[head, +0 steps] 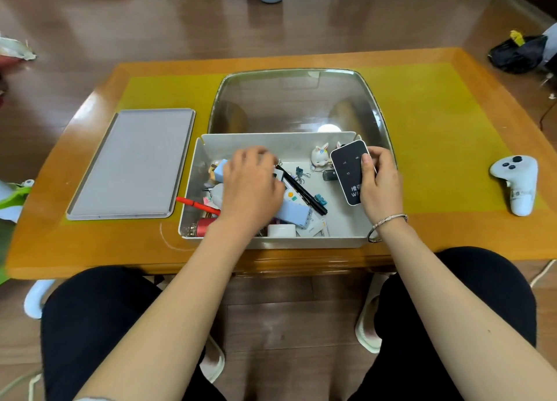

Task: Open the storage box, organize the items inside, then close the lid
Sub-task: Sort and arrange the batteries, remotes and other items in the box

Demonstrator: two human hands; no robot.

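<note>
My right hand (380,183) grips a black device (351,171) by its long edges, thumb on the front, and holds it tilted over the 3 o'clock side of the storage box (271,242). It looks like stiff, smooth plastic and quite light, so I judge that it can slip; the edges are the good place to hold it. My left hand (251,186) is down among the items at the middle of the box, fingers bent, but I cannot tell if it grips anything.

Under and beside this hand lie a black pen (304,194), a pale blue block (297,215), and at 9 o'clock a red pen (197,204). These are thin and hard, easy to pinch at the middle. At 1 o'clock in the box stands a small rabbit figure (320,156); I think it is fragile and must be taken by the body.

The box sits at the near edge of the tabletop (437,235). Its gray lid (132,162) lies flat at 9 o'clock, well apart. A white controller (517,183) rests at 3 o'clock.
</note>
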